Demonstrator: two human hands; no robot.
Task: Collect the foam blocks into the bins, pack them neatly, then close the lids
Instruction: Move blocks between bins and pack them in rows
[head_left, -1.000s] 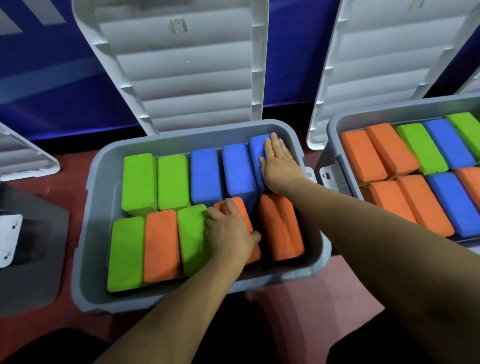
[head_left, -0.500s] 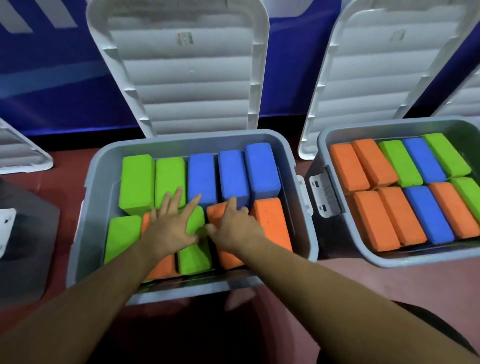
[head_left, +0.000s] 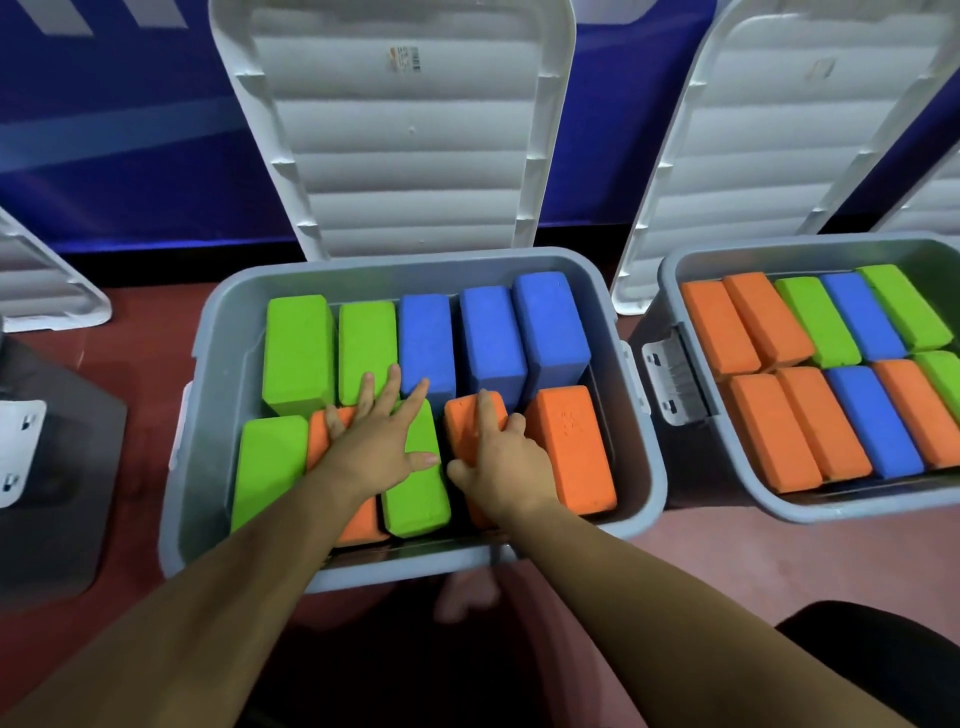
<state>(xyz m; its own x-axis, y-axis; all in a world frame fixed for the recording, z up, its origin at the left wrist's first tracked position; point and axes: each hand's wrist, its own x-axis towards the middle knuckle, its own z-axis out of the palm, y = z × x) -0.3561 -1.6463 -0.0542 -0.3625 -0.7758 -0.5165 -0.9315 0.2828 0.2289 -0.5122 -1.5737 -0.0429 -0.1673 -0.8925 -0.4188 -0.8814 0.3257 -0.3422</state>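
While both are working the front row:
Left hand (head_left: 379, 441): fingers spread flat, pressing on green block (head_left: 415, 493).
Right hand (head_left: 504, 462): gripping orange block (head_left: 467, 421).
Blocks: sitting in grey bin (head_left: 639, 467).
Lid (head_left: 405, 156): standing open behind.

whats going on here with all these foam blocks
A person is tidying foam blocks in the grey bin in front of them. The left hand lies flat, fingers spread, over a green block and the left orange block in the near row, while the right hand grips the middle orange block. Its lid stands open. The second bin on the right is packed full, with the right-hand lid open too.
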